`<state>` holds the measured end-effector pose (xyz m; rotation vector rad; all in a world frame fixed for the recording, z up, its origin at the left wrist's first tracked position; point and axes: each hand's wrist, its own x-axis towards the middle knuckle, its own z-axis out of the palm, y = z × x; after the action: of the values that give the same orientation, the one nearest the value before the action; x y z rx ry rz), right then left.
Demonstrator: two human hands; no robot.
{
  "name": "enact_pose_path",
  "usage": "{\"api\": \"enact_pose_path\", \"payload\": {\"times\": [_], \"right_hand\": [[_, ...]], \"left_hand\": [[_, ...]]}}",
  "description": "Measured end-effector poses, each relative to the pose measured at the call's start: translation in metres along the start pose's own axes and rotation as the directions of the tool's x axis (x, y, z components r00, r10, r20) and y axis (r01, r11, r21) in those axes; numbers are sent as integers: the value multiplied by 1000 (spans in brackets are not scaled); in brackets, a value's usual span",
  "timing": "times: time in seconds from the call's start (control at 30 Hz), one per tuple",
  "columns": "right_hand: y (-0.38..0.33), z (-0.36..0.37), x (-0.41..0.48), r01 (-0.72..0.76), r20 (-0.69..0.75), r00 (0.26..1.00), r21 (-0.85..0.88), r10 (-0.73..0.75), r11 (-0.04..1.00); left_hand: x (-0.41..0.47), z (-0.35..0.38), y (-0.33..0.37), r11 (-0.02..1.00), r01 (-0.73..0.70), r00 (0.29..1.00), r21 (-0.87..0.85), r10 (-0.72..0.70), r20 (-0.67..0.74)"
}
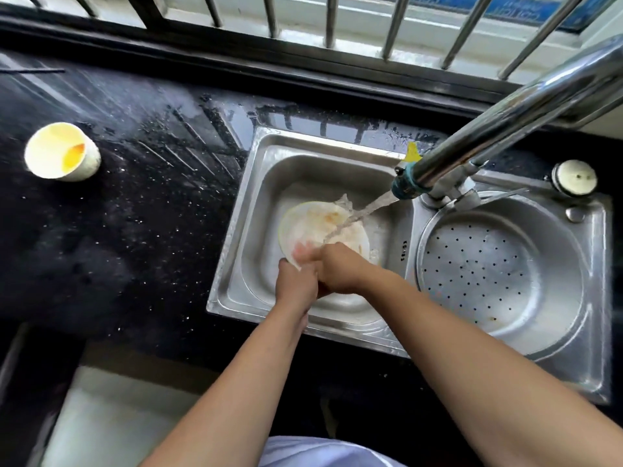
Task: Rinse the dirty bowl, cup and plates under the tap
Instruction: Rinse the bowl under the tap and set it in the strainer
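A white plate (315, 224) with orange smears is tilted in the left basin of the steel sink (256, 183). Water from the tap (472, 153) streams onto its face. My left hand (296, 281) grips the plate's near rim. My right hand (340, 269) rests on the plate beside it, fingers on the wet surface; whether it grips the rim I cannot tell. A second white dish shows under my hands at the basin's bottom. A white cup (62, 151) with orange liquid inside stands on the black counter far left.
The right basin holds a round perforated steel strainer (499, 267). A round white knob (574, 178) sits at the sink's back right. The black counter (135, 214) is wet and speckled. Window bars (332, 18) run along the back.
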<state>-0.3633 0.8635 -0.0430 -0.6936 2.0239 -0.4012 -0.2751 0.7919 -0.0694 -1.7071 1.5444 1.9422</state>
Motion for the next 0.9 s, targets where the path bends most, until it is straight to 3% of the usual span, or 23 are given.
{"api": "enact_pose_path", "payload": {"times": [0.07,0.13,0.17,0.27,0.43,0.5,0.6,0.67,0.77,0.83,0.9], "right_hand": [[12,-4,-9,-27,14,1000,17,27,1000],[27,-8,-19,-124,-62,991,-165,115,978],[33,-7,-23,-124,-113,988,-207,102,970],[40,5,-39,-24,-120,993,-89,13,996],[39,26,-34,18,-283,957,-145,-59,989],[35,22,-22,65,-319,940,-183,-121,981],[29,16,-11,143,-313,922,-273,-228,951],[27,13,-10,160,-344,916,-162,-208,974],[22,14,-9,138,-397,914,108,-85,985],[22,15,-6,77,-404,913,283,46,956],[21,18,-4,-30,-367,902,473,228,881]], "left_hand": [[3,-4,0,995,32,999,-91,-32,-1],[6,-8,-1,991,32,999,-127,-36,-26],[7,-9,-1,987,34,999,-155,-40,-31],[4,-10,8,945,99,994,-310,-107,-10],[1,-9,24,803,318,946,-504,-300,120],[1,-13,30,808,352,935,-472,-330,132],[7,-23,31,920,321,947,-226,-307,95],[9,-29,30,954,281,958,-106,-273,84],[10,-33,24,977,183,973,-110,-164,162],[6,-33,11,981,139,975,-132,-112,194],[2,-30,-3,967,219,955,-130,-185,231]]}}
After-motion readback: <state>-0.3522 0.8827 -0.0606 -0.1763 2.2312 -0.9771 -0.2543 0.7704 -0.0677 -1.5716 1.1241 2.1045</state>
